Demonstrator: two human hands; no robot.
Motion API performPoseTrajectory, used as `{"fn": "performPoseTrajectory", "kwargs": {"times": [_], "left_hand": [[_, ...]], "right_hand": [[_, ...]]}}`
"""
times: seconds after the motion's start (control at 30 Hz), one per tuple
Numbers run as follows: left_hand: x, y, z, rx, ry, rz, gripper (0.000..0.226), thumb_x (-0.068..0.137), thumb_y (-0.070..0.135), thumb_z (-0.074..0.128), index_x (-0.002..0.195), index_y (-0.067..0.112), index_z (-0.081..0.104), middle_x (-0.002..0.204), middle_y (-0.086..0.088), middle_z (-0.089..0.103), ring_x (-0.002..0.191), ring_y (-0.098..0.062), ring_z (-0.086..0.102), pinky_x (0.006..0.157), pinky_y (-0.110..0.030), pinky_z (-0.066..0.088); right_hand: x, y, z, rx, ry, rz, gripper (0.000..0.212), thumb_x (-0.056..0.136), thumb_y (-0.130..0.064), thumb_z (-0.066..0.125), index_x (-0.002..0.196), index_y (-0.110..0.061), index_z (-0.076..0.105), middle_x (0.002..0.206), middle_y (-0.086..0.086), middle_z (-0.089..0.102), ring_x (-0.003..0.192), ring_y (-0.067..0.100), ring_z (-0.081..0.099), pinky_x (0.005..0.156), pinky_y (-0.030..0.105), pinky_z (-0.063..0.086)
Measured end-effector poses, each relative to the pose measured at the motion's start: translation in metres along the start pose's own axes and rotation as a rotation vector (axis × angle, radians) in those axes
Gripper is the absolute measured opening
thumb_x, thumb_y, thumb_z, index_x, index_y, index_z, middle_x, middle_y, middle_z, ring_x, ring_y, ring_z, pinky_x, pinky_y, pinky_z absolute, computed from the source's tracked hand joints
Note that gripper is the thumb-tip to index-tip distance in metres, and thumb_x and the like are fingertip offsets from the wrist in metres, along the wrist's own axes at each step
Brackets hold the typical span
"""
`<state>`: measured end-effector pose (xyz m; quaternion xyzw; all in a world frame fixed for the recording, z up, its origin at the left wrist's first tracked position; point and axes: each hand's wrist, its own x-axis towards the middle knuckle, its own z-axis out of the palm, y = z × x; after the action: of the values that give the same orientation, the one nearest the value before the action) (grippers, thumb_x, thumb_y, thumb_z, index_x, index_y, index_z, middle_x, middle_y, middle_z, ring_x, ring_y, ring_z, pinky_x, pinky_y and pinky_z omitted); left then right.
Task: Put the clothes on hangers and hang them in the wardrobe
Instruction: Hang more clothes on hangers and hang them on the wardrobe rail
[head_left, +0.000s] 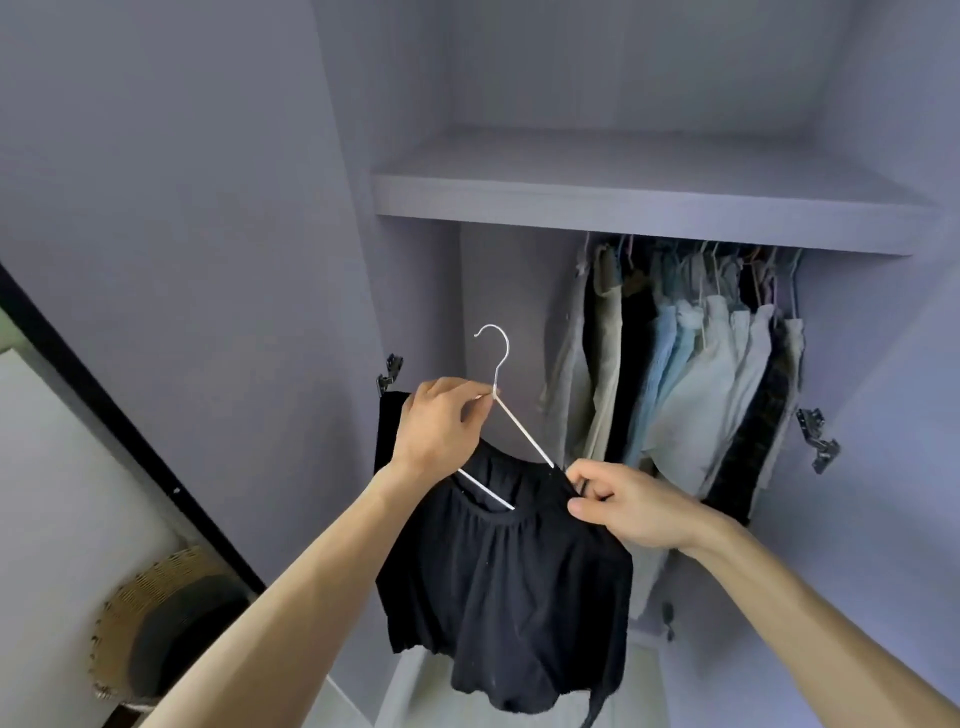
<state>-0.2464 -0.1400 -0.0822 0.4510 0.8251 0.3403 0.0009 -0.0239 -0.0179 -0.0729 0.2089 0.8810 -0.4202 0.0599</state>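
Observation:
A black gathered garment (511, 592) hangs on a white wire hanger (519, 434) in front of the open wardrobe. My left hand (441, 428) grips the hanger just below its hook, which points up and to the left. My right hand (628, 506) pinches the garment's top edge at the hanger's right arm. The hanger's left arm shows inside the garment's opening. A black strap dangles at the lower right of the garment.
Several clothes on hangers (691, 364) fill the right part of the rail under the wardrobe shelf (623, 208); the rail's left part is bare. The left door (182, 234) stands open. A woven basket (156, 634) sits on the floor at lower left.

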Motion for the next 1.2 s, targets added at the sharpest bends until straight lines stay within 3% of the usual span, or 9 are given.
{"fn": "performPoseTrajectory", "kwargs": {"times": [0.13,0.23,0.43,0.6,0.73,0.83,0.93,1.07,1.2], "left_hand": [[0.046,-0.019,-0.008,0.192,-0.099,-0.033,0.038,0.097,0.035,0.052,0.135,0.033,0.056,0.141,0.005,0.052,0.136,-0.023,0.040,0.117,-0.045,0.027],[0.085,-0.036,-0.021,0.365,-0.081,-0.038,0.043,0.096,0.033,0.051,0.140,0.032,0.051,0.151,-0.001,0.042,0.143,-0.023,0.028,0.119,-0.045,0.019],[0.149,-0.061,-0.051,0.799,0.144,0.034,0.061,0.092,0.029,0.055,0.151,0.026,0.040,0.165,-0.011,0.016,0.154,-0.027,0.002,0.116,-0.060,-0.009],[0.185,-0.090,-0.065,1.035,0.303,-0.064,0.070,0.086,0.029,0.059,0.152,0.014,0.038,0.165,-0.011,0.019,0.154,-0.027,0.009,0.117,-0.053,-0.021],[0.184,-0.114,-0.050,1.313,0.197,-0.191,0.075,0.096,0.038,0.029,0.159,0.014,-0.005,0.164,-0.008,-0.022,0.152,-0.025,-0.020,0.111,-0.054,-0.031],[0.187,-0.121,-0.028,1.304,0.205,-0.255,0.077,0.096,0.038,0.025,0.155,0.014,-0.018,0.158,-0.008,-0.035,0.147,-0.024,-0.031,0.107,-0.052,-0.035],[0.192,-0.121,-0.016,1.276,0.226,-0.296,0.078,0.096,0.037,0.027,0.155,0.014,-0.019,0.158,-0.007,-0.037,0.147,-0.022,-0.033,0.108,-0.050,-0.034],[0.197,-0.123,-0.009,1.282,0.233,-0.312,0.079,0.096,0.036,0.028,0.155,0.014,-0.019,0.158,-0.008,-0.038,0.146,-0.023,-0.035,0.110,-0.050,-0.033],[0.197,-0.126,-0.006,1.293,0.249,-0.309,0.080,0.095,0.036,0.032,0.157,0.017,-0.015,0.159,-0.008,-0.036,0.146,-0.022,-0.034,0.111,-0.049,-0.032]], "right_hand": [[0.041,0.002,-0.005,0.248,0.022,0.016,0.010,0.100,-0.020,0.056,0.103,-0.010,0.059,0.062,-0.003,0.045,0.048,0.007,0.036,0.049,0.019,0.032],[0.083,0.006,-0.012,0.335,0.077,0.031,0.010,0.100,-0.020,0.055,0.102,-0.011,0.059,0.068,-0.003,0.048,0.048,0.008,0.037,0.049,0.024,0.034],[0.174,0.003,-0.043,0.545,0.232,0.057,0.006,0.102,-0.016,0.054,0.104,-0.014,0.059,0.098,0.001,0.057,0.045,0.005,0.037,0.051,0.023,0.037],[0.248,0.001,-0.077,0.632,0.396,0.029,0.005,0.103,-0.019,0.052,0.099,-0.019,0.055,0.087,0.006,0.054,0.051,0.012,0.042,0.054,0.026,0.042],[0.291,0.005,-0.098,0.660,0.533,0.006,0.010,0.104,-0.023,0.049,0.110,-0.017,0.053,0.086,0.006,0.056,0.061,0.015,0.050,0.056,0.028,0.047],[0.318,0.012,-0.118,0.656,0.631,0.006,0.012,0.103,-0.022,0.049,0.114,-0.018,0.050,0.083,0.005,0.054,0.063,0.017,0.051,0.058,0.032,0.048],[0.344,0.018,-0.139,0.612,0.688,0.029,0.023,0.102,-0.023,0.049,0.125,-0.020,0.050,0.092,0.004,0.058,0.076,0.021,0.056,0.074,0.041,0.054],[0.370,0.024,-0.161,0.660,0.696,0.096,0.021,0.100,-0.012,0.045,0.120,-0.013,0.051,0.072,0.005,0.051,0.057,0.017,0.047,0.054,0.031,0.045],[0.379,0.030,-0.157,0.644,0.634,0.170,0.022,0.100,-0.013,0.045,0.116,-0.027,0.043,0.073,0.006,0.055,0.058,0.017,0.053,0.059,0.033,0.052]]}}
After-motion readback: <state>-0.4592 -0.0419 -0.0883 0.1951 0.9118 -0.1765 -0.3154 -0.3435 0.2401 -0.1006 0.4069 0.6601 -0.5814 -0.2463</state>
